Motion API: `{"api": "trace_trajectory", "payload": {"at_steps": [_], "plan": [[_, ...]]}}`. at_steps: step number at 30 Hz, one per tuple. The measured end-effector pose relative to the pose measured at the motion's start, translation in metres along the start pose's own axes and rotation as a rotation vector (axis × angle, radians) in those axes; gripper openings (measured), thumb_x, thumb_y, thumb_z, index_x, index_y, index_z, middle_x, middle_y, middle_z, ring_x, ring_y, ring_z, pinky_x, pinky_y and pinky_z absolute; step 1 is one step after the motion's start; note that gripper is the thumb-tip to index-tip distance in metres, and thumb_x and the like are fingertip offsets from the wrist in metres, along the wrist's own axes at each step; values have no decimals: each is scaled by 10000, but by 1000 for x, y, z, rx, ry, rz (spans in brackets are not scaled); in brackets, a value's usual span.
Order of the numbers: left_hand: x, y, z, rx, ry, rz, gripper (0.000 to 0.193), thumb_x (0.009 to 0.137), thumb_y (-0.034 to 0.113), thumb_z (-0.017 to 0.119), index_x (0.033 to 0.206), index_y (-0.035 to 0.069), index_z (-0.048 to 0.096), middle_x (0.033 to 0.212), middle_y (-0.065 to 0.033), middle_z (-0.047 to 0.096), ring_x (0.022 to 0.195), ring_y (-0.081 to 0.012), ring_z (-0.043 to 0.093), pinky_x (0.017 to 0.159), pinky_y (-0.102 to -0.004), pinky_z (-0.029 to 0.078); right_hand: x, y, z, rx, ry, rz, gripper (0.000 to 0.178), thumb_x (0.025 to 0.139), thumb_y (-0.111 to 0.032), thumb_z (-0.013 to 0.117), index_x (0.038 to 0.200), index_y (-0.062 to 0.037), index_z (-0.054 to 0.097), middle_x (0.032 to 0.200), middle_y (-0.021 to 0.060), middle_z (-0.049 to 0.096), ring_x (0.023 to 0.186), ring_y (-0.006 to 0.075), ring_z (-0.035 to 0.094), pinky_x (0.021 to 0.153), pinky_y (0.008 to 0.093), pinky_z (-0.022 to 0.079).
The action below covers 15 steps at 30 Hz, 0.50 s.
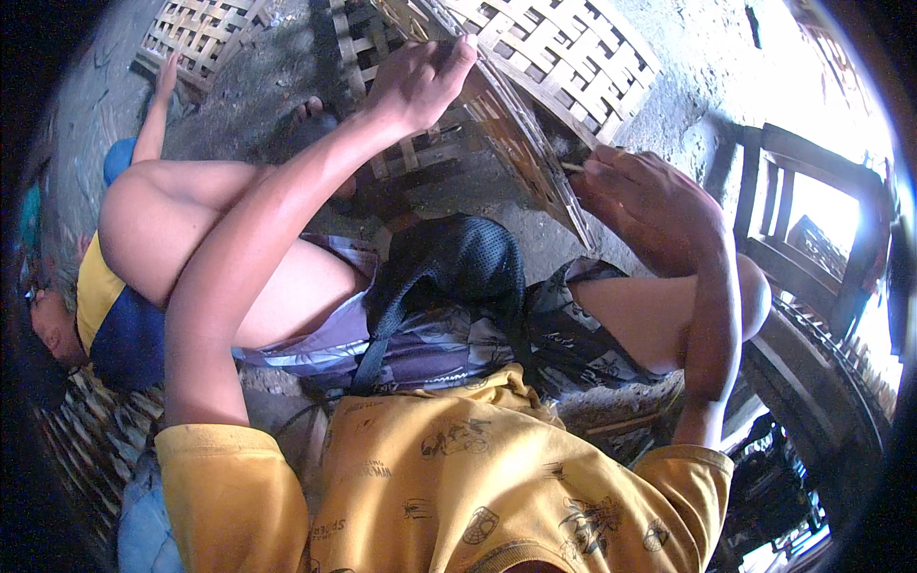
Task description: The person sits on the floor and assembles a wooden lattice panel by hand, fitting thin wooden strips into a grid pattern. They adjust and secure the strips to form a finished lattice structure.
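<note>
In front of my knees stands a woven bamboo lattice piece, with a pale open-weave panel [564, 57] on its far right side. Its near edge is a long dark bundle of split strips [521, 138], slanting down toward my right knee. My left hand [420, 88] is closed on the upper part of this edge, thumb on top. Lower down, my right hand [645, 196] is closed beside the edge, pinching the end of a thin light strip [571, 167]. The strip's other end is lost against the lattice.
Another woven lattice piece [196, 38] lies at the far left, with another person's hand [168, 72] touching it. That person, in a blue and yellow shirt [110, 296], sits close on my left. A dark wooden frame [812, 210] stands at my right. A black mesh cloth [449, 267] lies over my lap.
</note>
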<state>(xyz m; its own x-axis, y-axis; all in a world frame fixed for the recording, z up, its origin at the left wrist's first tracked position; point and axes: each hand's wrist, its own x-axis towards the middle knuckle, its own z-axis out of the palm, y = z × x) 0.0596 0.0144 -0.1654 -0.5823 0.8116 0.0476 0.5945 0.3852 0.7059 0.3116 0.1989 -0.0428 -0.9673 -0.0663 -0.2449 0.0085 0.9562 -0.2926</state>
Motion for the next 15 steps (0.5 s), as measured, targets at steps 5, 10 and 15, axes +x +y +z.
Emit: {"api": "trace_trajectory", "payload": {"at_steps": [5, 10, 15], "plan": [[-2, -6, -4, 23, -47, -23, 756, 1072, 629, 251, 933, 41, 705, 779, -204, 717, 809, -446, 701, 760, -545, 553, 15, 5, -31, 433, -440, 233, 362, 1082, -354, 503, 1184, -44, 661, 1067, 190, 693, 1067, 392, 632, 968, 478, 496], [-1, -4, -5, 26, -58, -24, 776, 1069, 638, 236, 921, 41, 709, 770, -209, 713, 802, -448, 701, 755, -548, 553, -1, 5, -3, 306, -211, 168, 349, 1091, -360, 483, 1131, -54, 646, 1001, 216, 678, 1005, 422, 637, 901, 503, 501], [0, -5, -5, 16, -71, -35, 752, 1071, 629, 258, 930, 50, 717, 771, -210, 711, 810, -446, 704, 756, -547, 553, 7, -6, -2, 279, -110, 169, 340, 1095, -342, 473, 1068, -36, 618, 950, 233, 666, 950, 440, 656, 844, 520, 512]]}}
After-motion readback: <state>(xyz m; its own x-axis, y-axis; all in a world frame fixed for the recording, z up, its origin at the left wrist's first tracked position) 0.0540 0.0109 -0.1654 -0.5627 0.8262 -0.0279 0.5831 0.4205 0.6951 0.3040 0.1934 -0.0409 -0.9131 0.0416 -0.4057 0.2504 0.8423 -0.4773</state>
